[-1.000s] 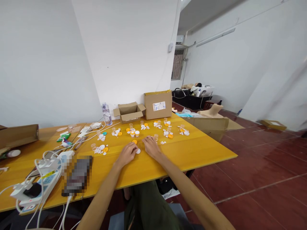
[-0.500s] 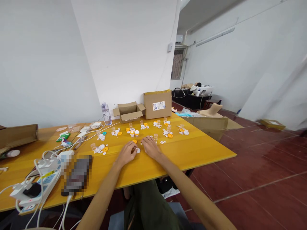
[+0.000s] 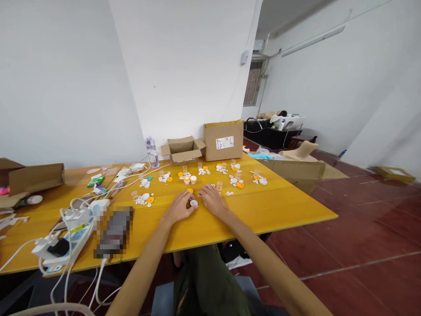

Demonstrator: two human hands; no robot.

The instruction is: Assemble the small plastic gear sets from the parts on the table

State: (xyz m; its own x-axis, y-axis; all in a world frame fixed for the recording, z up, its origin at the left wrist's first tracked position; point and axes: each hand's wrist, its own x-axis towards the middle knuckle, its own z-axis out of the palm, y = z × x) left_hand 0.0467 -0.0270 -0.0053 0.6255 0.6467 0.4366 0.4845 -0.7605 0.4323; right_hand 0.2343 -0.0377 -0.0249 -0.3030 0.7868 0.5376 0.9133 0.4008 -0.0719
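Just below the frame's centre, my left hand (image 3: 180, 206) curls at a white round cap (image 3: 194, 203); I can't tell if it's gripped. My right hand (image 3: 212, 200), beside it, bends its fingers, their hold hidden.

Between the left hand (image 3: 180, 207) and the right hand (image 3: 212, 199) is a white round piece (image 3: 194, 203), with an orange piece (image 3: 190, 191) just beyond the left hand. Around them the tabletop (image 3: 256, 213) is yellow-brown, faintly grained; beyond the right hand, a brown box (image 3: 212, 153) bears yellow tape (image 3: 223, 123) and a white label (image 3: 225, 142) with blue marks.
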